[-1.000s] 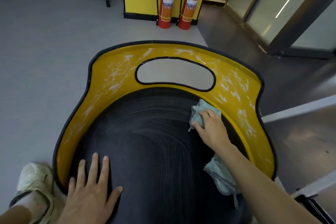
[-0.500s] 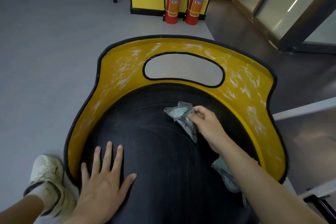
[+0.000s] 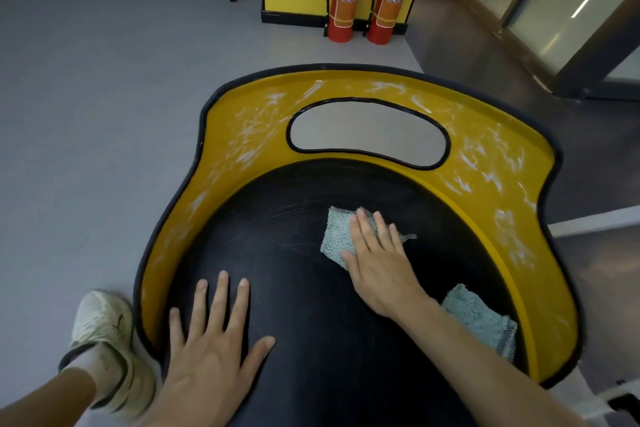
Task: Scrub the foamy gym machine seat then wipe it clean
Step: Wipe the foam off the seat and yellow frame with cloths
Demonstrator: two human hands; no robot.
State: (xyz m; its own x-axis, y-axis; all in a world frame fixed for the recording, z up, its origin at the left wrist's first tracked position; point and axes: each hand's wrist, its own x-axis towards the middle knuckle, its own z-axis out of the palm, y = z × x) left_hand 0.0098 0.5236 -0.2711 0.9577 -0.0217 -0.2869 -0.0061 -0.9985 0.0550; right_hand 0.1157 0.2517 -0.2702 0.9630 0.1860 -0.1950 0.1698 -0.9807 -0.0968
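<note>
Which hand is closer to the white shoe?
Left. The left hand rests flat on the seat beside the shoe; the right hand presses a cloth farther across the seat.

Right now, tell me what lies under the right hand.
The right hand presses flat on a pale green mesh cloth lying on the black seat pad. Its edges show around the fingers; the part beneath the palm is hidden.
</note>
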